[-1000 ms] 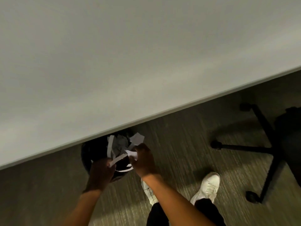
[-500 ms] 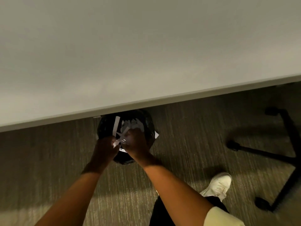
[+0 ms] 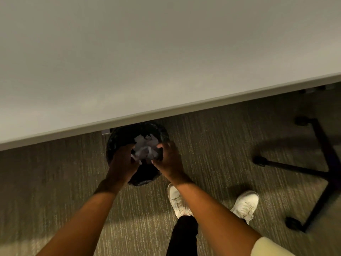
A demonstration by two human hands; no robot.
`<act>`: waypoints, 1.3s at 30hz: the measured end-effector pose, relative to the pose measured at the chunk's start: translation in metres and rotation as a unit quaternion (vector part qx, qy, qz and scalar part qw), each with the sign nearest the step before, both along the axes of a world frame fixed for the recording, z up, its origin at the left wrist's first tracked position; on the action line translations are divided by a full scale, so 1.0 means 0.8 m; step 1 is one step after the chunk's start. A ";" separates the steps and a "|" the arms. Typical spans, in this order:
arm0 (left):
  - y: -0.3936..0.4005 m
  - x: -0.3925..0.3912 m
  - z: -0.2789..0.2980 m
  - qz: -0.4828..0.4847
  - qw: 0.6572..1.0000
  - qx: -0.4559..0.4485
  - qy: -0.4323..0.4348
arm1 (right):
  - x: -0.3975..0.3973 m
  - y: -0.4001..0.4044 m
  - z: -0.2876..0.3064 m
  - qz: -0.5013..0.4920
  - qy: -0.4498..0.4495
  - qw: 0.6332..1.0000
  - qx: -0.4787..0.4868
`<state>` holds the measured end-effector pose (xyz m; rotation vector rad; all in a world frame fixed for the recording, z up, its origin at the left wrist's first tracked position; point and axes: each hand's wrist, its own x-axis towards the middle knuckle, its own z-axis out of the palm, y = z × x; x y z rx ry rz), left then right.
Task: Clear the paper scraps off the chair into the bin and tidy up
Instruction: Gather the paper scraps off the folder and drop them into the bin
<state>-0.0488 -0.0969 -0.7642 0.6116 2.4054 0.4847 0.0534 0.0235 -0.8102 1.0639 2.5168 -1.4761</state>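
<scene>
Over the bin's mouth, the fingers (image 3: 162, 146) of both hands curl around a crumpled wad of paper scraps (image 3: 145, 149), pinching it from either side. The left hand (image 3: 122, 163) and the right hand (image 3: 168, 159) sit closer together than a second ago, when loose strips still stuck out above them; now the paper is bunched tight and lower, right above the dark liner of the bin (image 3: 118, 137). The bin stands on the carpet (image 3: 55, 172), half tucked under the pale worktop (image 3: 147, 61). To my eye this is the drop itself: the scraps are gathered and only need letting go. A black chair base (image 3: 313, 169) stands well off to the right, its seat out of sight, so I cannot tell whether more scraps remain there. White shoes (image 3: 245, 204) are planted just behind the bin.
</scene>
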 end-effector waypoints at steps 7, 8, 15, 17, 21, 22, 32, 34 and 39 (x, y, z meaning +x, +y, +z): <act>0.081 0.030 0.021 -0.066 0.997 0.033 -0.011 | 0.056 0.069 0.018 -0.050 -0.005 0.999 0.019; 0.095 0.038 0.025 -0.066 0.997 0.038 -0.021 | 0.067 0.082 0.022 -0.062 0.000 0.998 0.019; 0.190 0.098 0.045 -0.111 0.992 0.041 -0.041 | 0.168 0.182 0.056 -0.106 -0.049 0.992 0.055; 0.222 0.122 0.051 -0.143 0.988 0.037 -0.037 | 0.208 0.212 0.068 -0.163 -0.033 0.985 0.054; 0.292 0.174 0.062 -0.203 0.978 0.026 -0.038 | 0.289 0.275 0.089 -0.248 -0.071 0.965 0.055; 0.311 0.189 0.064 -0.216 0.975 0.027 -0.044 | 0.312 0.289 0.092 -0.258 -0.078 0.961 0.064; 0.494 0.362 0.080 -0.344 0.932 0.065 -0.090 | 0.553 0.414 0.105 -0.406 -0.091 0.899 0.136; 0.532 0.404 0.078 -0.370 0.922 0.069 -0.091 | 0.598 0.432 0.104 -0.437 -0.104 0.882 0.146; 0.605 0.502 0.072 -0.454 0.884 0.087 -0.067 | 0.690 0.467 0.095 -0.506 -0.127 0.844 0.125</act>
